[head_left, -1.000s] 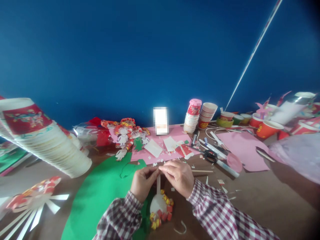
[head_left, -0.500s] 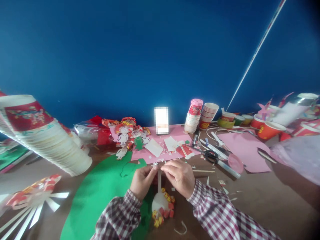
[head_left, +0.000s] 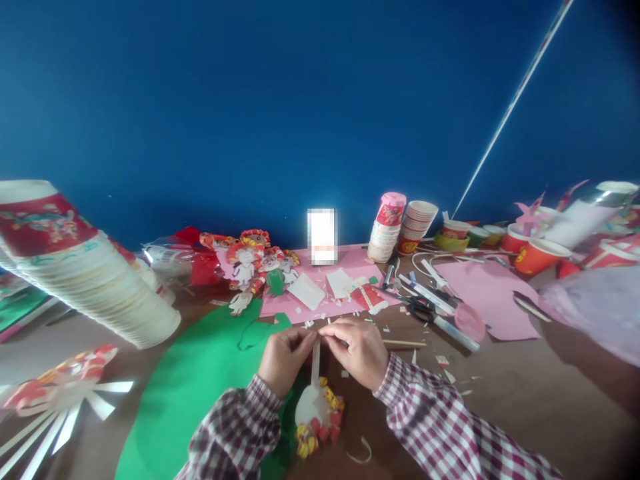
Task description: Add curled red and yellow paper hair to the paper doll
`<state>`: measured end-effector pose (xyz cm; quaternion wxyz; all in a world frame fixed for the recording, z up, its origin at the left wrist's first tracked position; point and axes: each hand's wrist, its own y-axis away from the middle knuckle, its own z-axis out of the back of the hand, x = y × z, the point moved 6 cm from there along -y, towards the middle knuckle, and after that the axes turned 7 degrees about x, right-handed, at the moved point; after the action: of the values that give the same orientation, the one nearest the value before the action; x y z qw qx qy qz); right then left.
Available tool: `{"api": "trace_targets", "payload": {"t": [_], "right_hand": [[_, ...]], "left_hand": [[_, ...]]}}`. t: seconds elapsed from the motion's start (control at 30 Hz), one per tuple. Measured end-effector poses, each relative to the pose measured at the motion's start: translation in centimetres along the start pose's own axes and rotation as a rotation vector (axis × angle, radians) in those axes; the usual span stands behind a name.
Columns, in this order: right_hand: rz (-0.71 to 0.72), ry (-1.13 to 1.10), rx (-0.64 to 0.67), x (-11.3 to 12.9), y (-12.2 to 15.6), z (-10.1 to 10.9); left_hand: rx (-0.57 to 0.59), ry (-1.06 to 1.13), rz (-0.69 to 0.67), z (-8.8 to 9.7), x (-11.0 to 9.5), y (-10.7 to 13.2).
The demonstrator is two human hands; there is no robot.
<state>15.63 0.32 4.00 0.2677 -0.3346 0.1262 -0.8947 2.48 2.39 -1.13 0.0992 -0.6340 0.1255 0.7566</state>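
Paper strip point(head_left: 315, 363): white; rose from cut cup piece point(head_left: 315, 417) at green sheet point(head_left: 200, 393) edge; pinched at top, so it stayed taut
Left hand point(head_left: 285, 357): closed; fingertips gripped strip tip
Right hand point(head_left: 357, 350): closed; gripped same tip opposite, steadying
Scissors point(head_left: 420, 308): lay well apart

Strip point(head_left: 315, 357): white paper, matt, smooth. Disc point(head_left: 309, 405): white paper, edged with red and yellow printed paper bits. Green sheet point(head_left: 200, 380): matt, paper or foam, cannot tell which. Pink sheet point(head_left: 493, 293): matt paper. Cups point(head_left: 100, 293): printed paper, slight sheen. Sleeves point(head_left: 440, 433): woven checked cloth. Table point(head_left: 525, 407): brown, smooth, matt. Wall point(head_left: 250, 100): blue, matt
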Motion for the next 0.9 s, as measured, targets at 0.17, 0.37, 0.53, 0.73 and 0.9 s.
{"api": "trace_targets", "payload": {"t": [0.17, 0.37, 0.53, 0.73, 0.9], "right_hand": [[-0.041, -0.07, 0.016, -0.41, -0.03, -0.05], [-0.057, -0.106, 0.041, -0.58, -0.09, -0.04], [-0.076, -0.077, 0.029, -0.68, -0.09, -0.02], [-0.09, -0.046, 0.014, -0.89, 0.12, -0.33], [-0.088, -0.028, 0.002, -0.92, 0.13, -0.42]], "left_hand": [[0.001, -0.053, -0.009, -0.03, -0.03, 0.01], [-0.007, -0.099, -0.004, -0.12, -0.28, 0.19], [-0.003, -0.111, 0.003, -0.29, -0.52, 0.32], [0.021, -0.118, -0.019, -0.37, -0.73, 0.34], [0.027, -0.134, -0.026, -0.32, -0.28, 0.2]]}}
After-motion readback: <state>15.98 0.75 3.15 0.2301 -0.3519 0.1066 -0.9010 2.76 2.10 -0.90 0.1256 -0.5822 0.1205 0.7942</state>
